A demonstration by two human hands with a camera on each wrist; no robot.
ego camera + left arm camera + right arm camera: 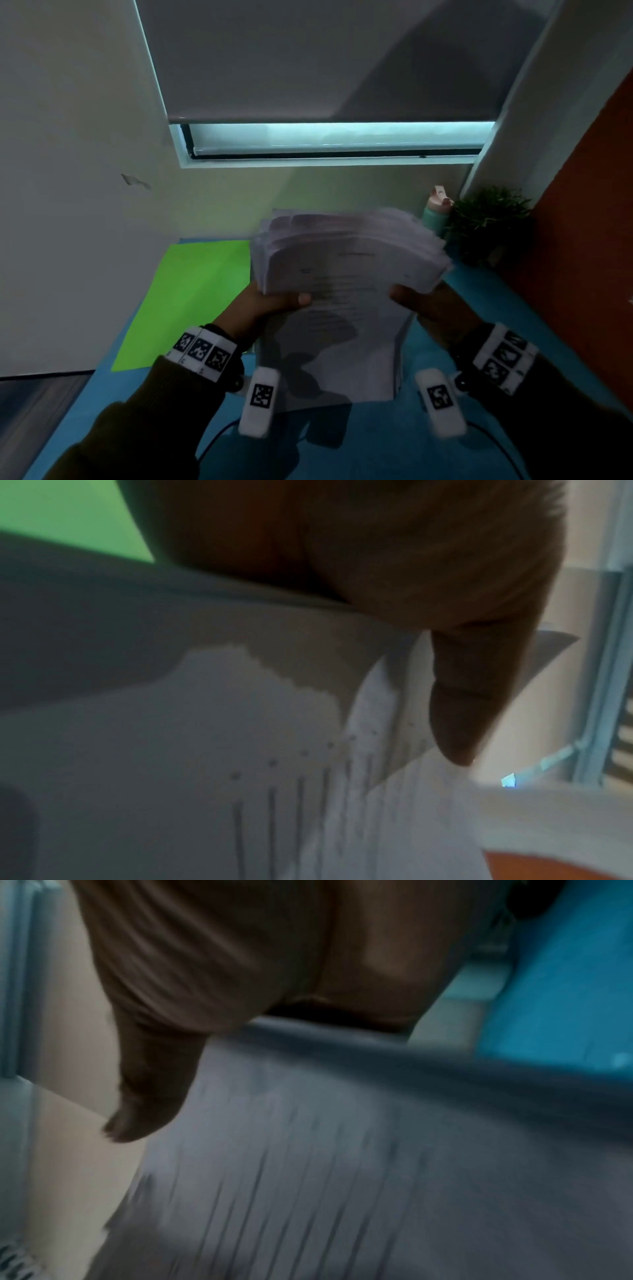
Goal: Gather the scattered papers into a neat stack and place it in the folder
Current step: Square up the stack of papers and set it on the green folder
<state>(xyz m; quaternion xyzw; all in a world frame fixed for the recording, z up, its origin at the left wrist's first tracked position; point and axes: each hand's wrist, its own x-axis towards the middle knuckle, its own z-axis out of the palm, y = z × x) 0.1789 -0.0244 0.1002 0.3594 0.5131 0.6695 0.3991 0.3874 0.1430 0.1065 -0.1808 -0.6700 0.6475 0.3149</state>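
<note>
A thick stack of white printed papers (342,274) stands on its lower edge above the blue table, its top edges fanned and uneven. My left hand (270,303) grips the stack's left side, thumb across the front sheet. My right hand (423,301) grips the right side the same way. The left wrist view shows my thumb lying on the papers (240,750), and the right wrist view, blurred, shows the same on the papers (342,1150). The green folder (185,294) lies flat on the table to the left, partly behind the stack.
The blue table (496,301) runs up to a pale wall under a window with a lowered blind. At the back right stand a teal bottle (435,214) and a small green plant (489,222). An orange-red wall (589,219) closes the right side.
</note>
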